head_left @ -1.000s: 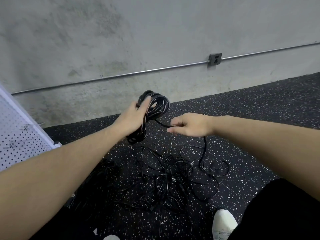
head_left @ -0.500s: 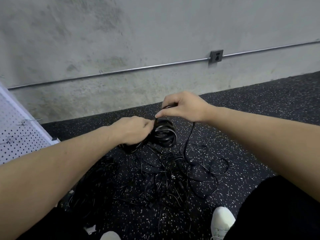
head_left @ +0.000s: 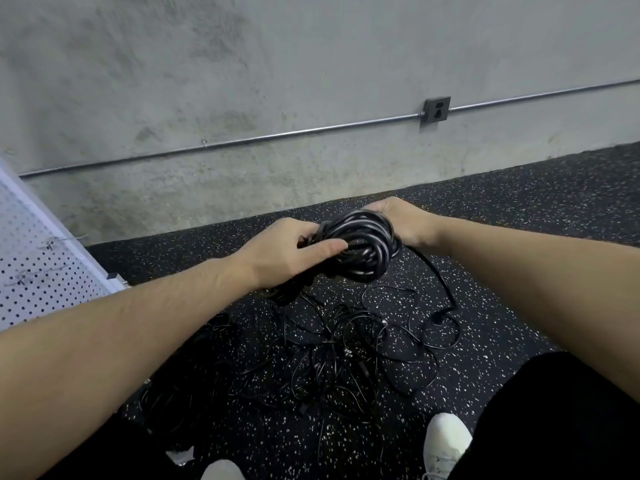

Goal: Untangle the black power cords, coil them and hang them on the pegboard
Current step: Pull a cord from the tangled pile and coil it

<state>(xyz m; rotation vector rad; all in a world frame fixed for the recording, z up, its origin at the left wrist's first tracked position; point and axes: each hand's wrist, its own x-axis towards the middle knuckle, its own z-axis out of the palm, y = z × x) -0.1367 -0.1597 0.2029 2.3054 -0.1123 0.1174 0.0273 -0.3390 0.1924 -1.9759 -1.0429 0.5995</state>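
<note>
Left hand [head_left: 280, 252] grips the near-left side of the coiled cord [head_left: 360, 242], thumb laid flat across the top of the loops, fingers curled under. Right hand [head_left: 401, 221] cups the coil's far side at 2 o'clock from the left hand, fingers wrapped behind the bundle and mostly hidden, so it holds it too.

Versus half a second ago: right hand was pinching a strand above the coil, now it is down on the bundle itself. Coil looks bigger and sits between both hands instead of hanging under the left one. A second ago the hands were apart, the right one pulling a loose strand.

Coil: black, glossy, many stacked loops, roughly round, held off the floor. One free tail [head_left: 440, 282] drops from its right side toward 5 o'clock and lands on the floor near the tangle.

Tangled cords [head_left: 346, 355] lie loose on the speckled black floor [head_left: 519, 237] at 6 o'clock from the hands, thin loops overlapping, plugs in the mess. A darker heap [head_left: 180, 386] sits at 7 o'clock, detail unclear.

White pegboard [head_left: 41, 271] at 9 o'clock, wire hooks on it. Concrete wall [head_left: 277, 64] at 12, with a metal conduit [head_left: 277, 135] and an outlet box [head_left: 435, 110]. White shoes [head_left: 446, 441] at bottom edge.
</note>
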